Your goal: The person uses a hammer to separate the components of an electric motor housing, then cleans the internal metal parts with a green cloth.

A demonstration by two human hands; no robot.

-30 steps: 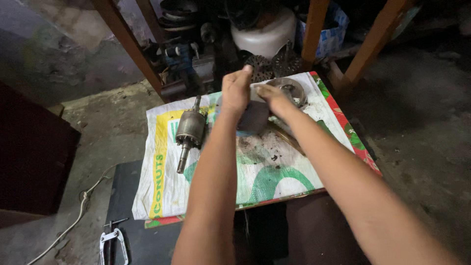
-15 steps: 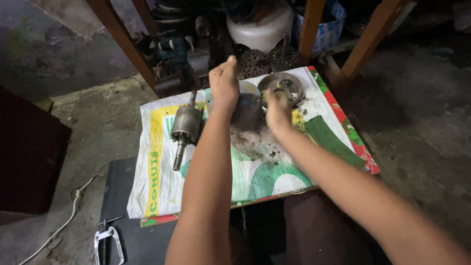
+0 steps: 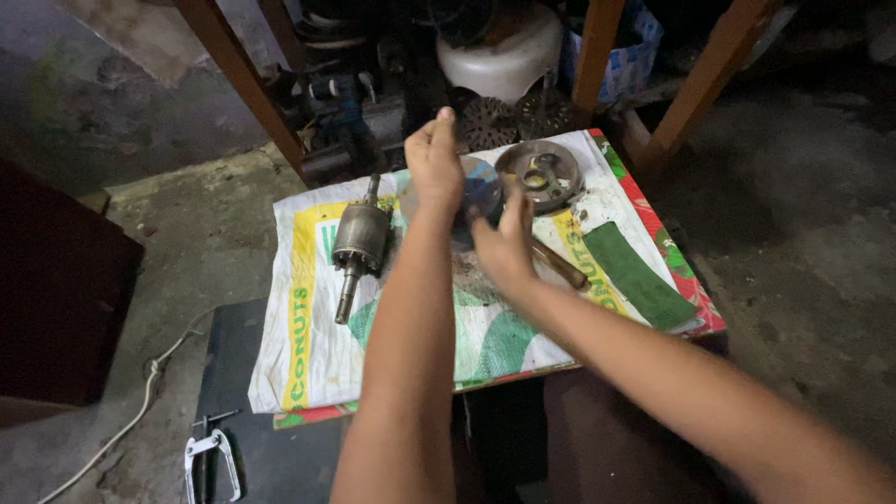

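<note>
Left hand (image 3: 435, 161) and right hand (image 3: 504, 245) both on the round dark housing (image 3: 478, 191) mid-sack (image 3: 308, 355), fingers curled at its edges; real grip can't tell. Rotor (image 3: 359, 241) lies just left, end cover (image 3: 541, 175) just right

Both arms reach forward — left hand (image 3: 435, 161) loosely curled and raised, right hand (image 3: 505, 245) open, fingers spread.

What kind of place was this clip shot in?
Probably a small repair workshop, floor level: a motor rotor and round metal end cover lie on a spread woven sack, with fan parts stored behind.
</note>
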